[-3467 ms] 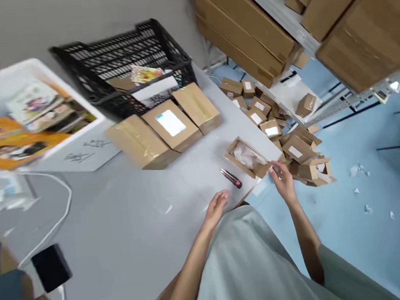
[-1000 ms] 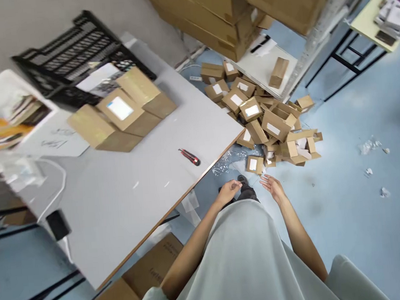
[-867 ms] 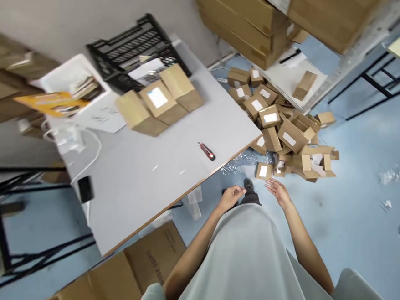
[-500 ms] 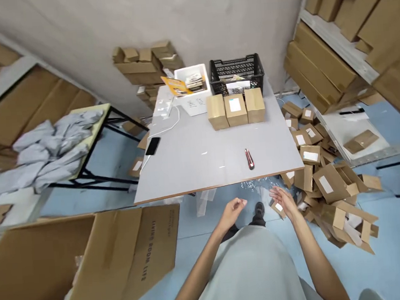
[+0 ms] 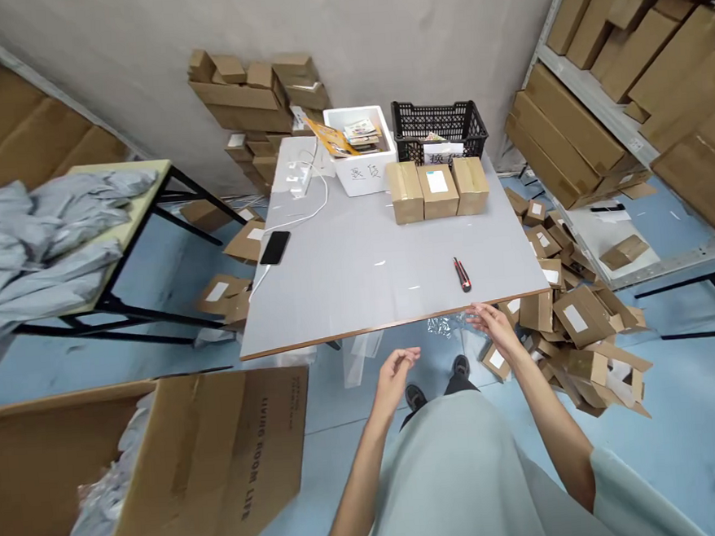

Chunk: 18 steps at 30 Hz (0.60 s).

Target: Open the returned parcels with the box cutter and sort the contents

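Observation:
My left hand hangs in the air short of the table's front edge, fingers loosely bent with nothing seen in them. Close to the front right edge of the grey table is my right hand, its fingers apart and holding nothing visible. A red and black box cutter lies on the tabletop just beyond the right hand. Farther back, three small cardboard boxes stand side by side, the middle one with a white label. A black phone rests at the table's left side.
Behind the boxes stand a white bin of papers and a black crate. A large open carton sits at lower left, grey bags inside. More grey bags cover a side table. Cardboard boxes are heaped on the right floor, beside shelving.
My view has shifted and I stand slightly nearer the table. My right hand has moved up toward the table's edge, while the left has moved slightly left. The box cutter stays on the table.

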Motion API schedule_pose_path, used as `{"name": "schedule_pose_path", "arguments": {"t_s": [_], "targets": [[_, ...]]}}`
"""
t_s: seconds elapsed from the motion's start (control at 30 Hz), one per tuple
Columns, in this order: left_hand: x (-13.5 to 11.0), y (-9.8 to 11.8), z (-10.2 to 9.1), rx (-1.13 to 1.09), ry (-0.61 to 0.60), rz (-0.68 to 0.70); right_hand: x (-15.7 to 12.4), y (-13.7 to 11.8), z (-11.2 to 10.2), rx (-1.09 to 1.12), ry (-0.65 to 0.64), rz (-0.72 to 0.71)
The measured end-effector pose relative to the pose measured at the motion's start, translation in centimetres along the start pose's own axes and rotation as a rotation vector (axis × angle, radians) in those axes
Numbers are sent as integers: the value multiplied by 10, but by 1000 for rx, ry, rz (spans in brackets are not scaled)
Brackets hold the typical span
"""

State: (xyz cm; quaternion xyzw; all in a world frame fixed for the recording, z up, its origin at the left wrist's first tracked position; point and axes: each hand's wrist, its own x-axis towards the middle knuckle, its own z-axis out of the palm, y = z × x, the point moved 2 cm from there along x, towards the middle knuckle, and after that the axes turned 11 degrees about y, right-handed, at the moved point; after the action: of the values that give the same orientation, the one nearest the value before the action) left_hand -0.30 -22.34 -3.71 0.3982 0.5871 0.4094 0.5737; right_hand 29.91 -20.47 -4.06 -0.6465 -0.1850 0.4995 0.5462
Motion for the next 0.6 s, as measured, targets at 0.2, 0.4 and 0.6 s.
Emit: {"name": "schedule_pose_path", "arguments": {"t_s": [0.2,0.4,0.6], "targets": [[42,13,12,3,-84,7,-7,5,2,-39,113,-83],[93,46,62,36,-241,57,42,-3,-3,-50,232,-169],[161,76,99,95,-265,62,147,-32,17,-94,284,-278]]}}
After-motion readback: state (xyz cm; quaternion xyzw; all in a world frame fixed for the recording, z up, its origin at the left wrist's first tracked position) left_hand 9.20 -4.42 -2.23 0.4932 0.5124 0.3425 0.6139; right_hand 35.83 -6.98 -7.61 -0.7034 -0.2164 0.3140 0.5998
